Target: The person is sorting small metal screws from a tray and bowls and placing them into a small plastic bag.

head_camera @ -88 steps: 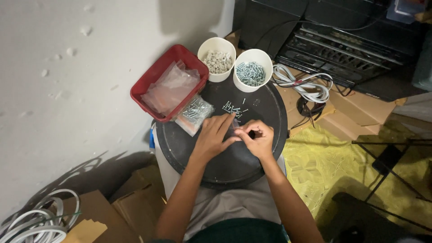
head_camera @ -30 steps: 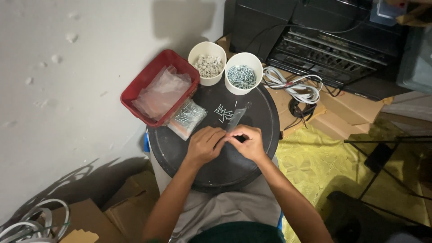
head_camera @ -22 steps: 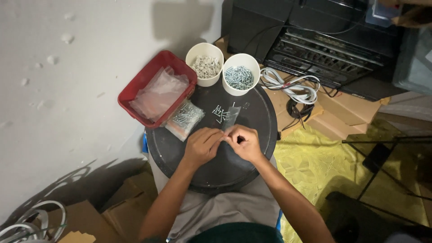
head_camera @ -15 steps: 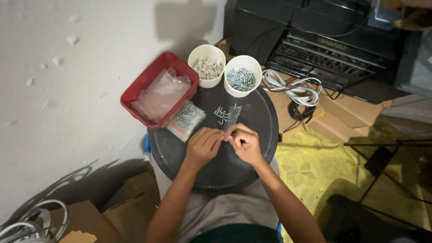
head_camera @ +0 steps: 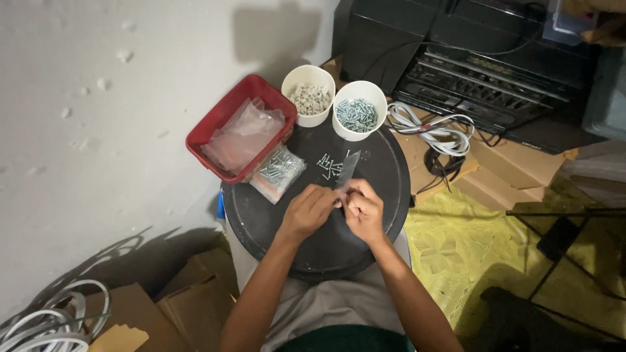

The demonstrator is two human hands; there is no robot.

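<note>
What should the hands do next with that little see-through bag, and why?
Probably pinch the mouth of the small clear bag open. Both the left hand and the right hand hold its lower end over the round black tray, and loose screws lie right beside it, so it looks ready for filling.

Coiled white cable (head_camera: 432, 125) beside dark, perhaps audio, equipment (head_camera: 469, 72).

Both hands, left hand (head_camera: 308, 210) and right hand (head_camera: 362, 210), pinch a small clear bag (head_camera: 346, 169) (upright) over the round black tray (head_camera: 261, 215).
</note>
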